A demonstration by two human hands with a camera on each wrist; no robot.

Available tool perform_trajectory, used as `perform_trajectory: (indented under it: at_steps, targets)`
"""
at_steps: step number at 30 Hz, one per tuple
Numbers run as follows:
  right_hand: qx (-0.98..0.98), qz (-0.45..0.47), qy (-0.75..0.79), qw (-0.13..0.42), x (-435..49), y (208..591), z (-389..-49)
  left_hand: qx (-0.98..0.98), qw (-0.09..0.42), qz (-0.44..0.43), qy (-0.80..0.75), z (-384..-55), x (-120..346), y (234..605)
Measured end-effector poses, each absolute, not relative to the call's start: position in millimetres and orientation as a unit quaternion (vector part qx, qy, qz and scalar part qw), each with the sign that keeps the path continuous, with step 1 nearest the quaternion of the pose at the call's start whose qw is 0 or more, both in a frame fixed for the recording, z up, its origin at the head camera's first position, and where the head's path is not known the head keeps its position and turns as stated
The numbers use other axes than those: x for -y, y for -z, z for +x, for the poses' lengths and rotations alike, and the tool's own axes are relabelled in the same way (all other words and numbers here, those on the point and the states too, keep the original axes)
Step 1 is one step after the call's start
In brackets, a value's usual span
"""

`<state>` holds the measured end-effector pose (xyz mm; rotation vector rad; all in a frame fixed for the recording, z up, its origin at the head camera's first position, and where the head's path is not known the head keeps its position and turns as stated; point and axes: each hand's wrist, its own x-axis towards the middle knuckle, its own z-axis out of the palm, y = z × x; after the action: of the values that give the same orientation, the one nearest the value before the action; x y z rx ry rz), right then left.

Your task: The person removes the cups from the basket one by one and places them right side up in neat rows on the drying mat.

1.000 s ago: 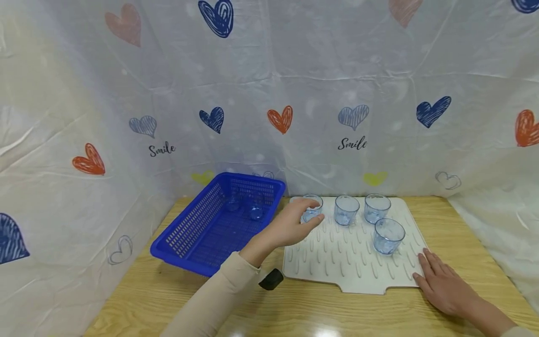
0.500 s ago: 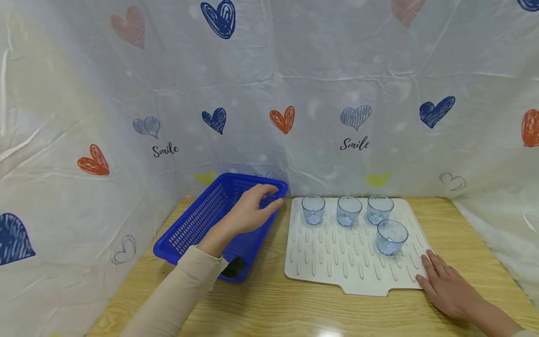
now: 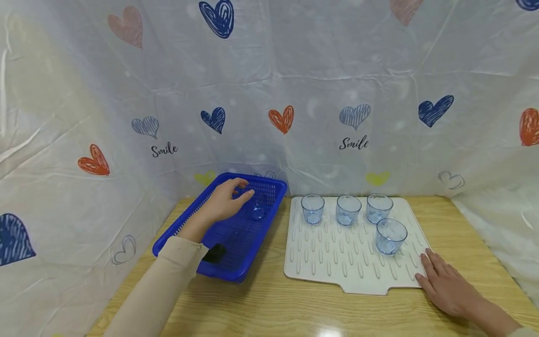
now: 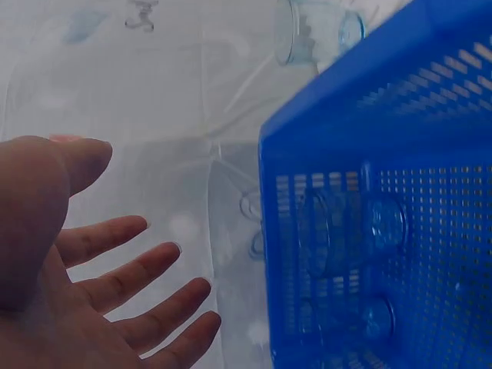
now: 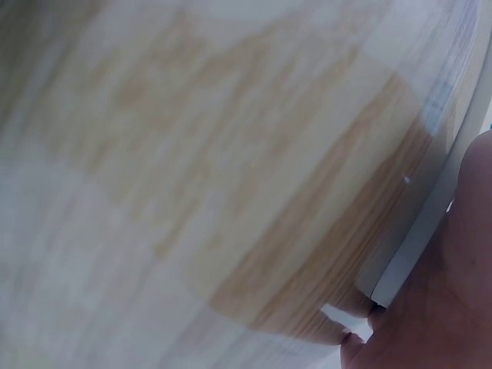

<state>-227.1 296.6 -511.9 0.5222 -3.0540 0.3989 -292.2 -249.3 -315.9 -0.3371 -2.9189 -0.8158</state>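
Taking twelve o'clock as straight ahead of the person, I see the front of the wooden table (image 3: 273, 311) nearest. The right hand (image 3: 448, 288) lies at four o'clock on the white tray (image 3: 320, 262), fingers straight, tips touching its edge, gripping nothing. At the tray's nine o'clock, just beside it, sits the blue basket (image 3: 248, 264), reached over by a cream sleeve (image 3: 162, 276).

Four upright glasses stand on the tray. The near glass (image 3: 390, 237) is at two o'clock, just beside the second glass (image 3: 379, 209) at one; I can't tell whether they touch. Above the basket hangs the left hand (image 3: 223, 201), holding nothing, thumb spread away from its loosely bent fingers. The first basket glass (image 4: 354, 231) and another basket glass (image 4: 350, 319) stand side by side inside, toward the basket's twelve o'clock. Level with the second glass are the third glass (image 3: 347, 211) at twelve and the fourth glass (image 3: 312, 209) at eleven. Farthest off hangs a pale cloth (image 3: 311, 56), printed with hearts and "Smile".
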Motion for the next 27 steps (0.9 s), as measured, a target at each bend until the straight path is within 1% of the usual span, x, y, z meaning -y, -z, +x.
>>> perform_trajectory:
  at_steps: [15, 27]
  targets:
    - [0.978, 0.166, -0.127, 0.008, -296.4, 511.8, -226.3, 0.957, 0.038, -0.062, 0.28, -313.3, 284.7, 316.7]
    - [0.978, 0.164, -0.126, 0.009, -294.1, 510.5, -225.9, 0.954, 0.051, -0.041, 0.293, -327.3, 298.4, 325.0]
